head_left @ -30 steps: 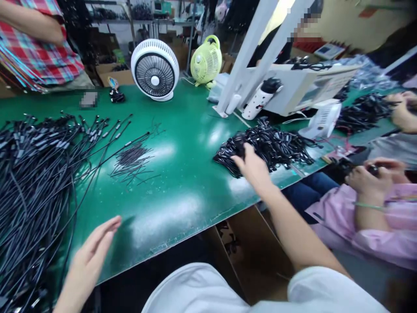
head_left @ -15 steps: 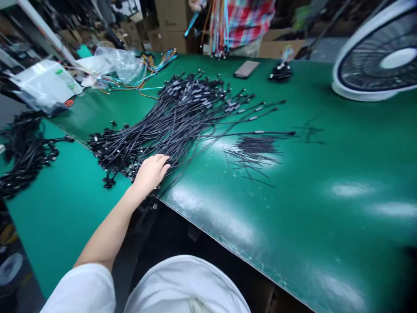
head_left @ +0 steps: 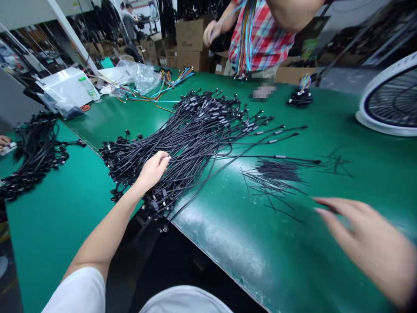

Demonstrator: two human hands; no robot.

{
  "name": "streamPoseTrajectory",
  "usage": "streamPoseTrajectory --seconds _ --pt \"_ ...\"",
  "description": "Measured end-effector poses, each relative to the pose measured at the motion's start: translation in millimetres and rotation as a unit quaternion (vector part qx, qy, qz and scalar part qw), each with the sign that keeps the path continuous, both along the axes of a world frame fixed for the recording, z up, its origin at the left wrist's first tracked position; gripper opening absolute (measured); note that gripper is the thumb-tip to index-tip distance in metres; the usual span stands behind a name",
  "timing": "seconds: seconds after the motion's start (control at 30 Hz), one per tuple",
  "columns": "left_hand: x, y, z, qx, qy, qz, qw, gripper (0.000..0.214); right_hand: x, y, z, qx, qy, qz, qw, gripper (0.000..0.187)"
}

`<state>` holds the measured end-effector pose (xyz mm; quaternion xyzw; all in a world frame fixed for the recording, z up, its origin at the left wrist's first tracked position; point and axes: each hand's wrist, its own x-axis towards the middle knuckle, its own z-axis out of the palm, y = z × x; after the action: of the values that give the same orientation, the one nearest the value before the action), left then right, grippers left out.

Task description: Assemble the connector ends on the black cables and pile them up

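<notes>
A big bundle of black cables (head_left: 192, 134) with connectors lies fanned across the green table (head_left: 247, 243). My left hand (head_left: 153, 170) rests on the near end of the bundle, its fingers curled down onto the cables. My right hand (head_left: 368, 243) hovers over the table at the lower right, blurred by motion, fingers stretched out with nothing in them. A small heap of thin black wire pieces (head_left: 276, 171) lies between the bundle and my right hand.
A white fan (head_left: 387, 102) stands at the right edge. A person in a plaid shirt (head_left: 263, 37) holds coloured wires at the far side. Another black cable pile (head_left: 32, 150) lies on the left table. Plastic bags (head_left: 71, 89) and coloured wires sit at the back left.
My left hand has slid further onto the cable bundle and curled over it. My right hand has come into view at the lower right. The view has shifted slightly.
</notes>
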<state>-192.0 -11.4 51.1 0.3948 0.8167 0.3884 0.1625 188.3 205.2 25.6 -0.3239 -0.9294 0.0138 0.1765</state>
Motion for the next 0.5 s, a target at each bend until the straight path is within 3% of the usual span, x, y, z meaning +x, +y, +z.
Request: streamPoseTrajectory --seconds 0.07,0.13,0.23,0.3,0.37,0.5 --pt "14.1 -8.9 18.1 0.051 -0.122 -0.018 0.991 0.029 -53.9 -18.5 11.4 -0.066 0.038 0.089 0.993 0.039" --pt "31.3 -21.6 38.9 0.053 -0.215 -0.052 0.974 0.033 -131.0 -31.9 21.5 -0.101 0.071 0.187 0.975 0.045" --pt "47.6 -48.6 64.9 0.034 -0.271 -0.063 0.960 0.039 -253.3 -30.0 27.1 -0.096 0.054 0.296 0.949 0.056" --pt "44.1 -69.9 72.8 0.029 -0.269 -0.033 0.962 0.045 -317.7 -10.5 25.6 -0.074 -0.025 0.268 0.960 0.044" --pt "28.5 -90.2 70.9 0.011 -0.235 0.008 0.972 0.048 -360.5 17.5 22.7 -0.070 -0.070 0.208 0.973 0.029" --pt "-13.2 -118.4 40.9 -0.071 -0.051 0.053 0.995 0.042 -390.1 57.9 26.7 -0.054 -0.042 0.152 0.986 0.028"
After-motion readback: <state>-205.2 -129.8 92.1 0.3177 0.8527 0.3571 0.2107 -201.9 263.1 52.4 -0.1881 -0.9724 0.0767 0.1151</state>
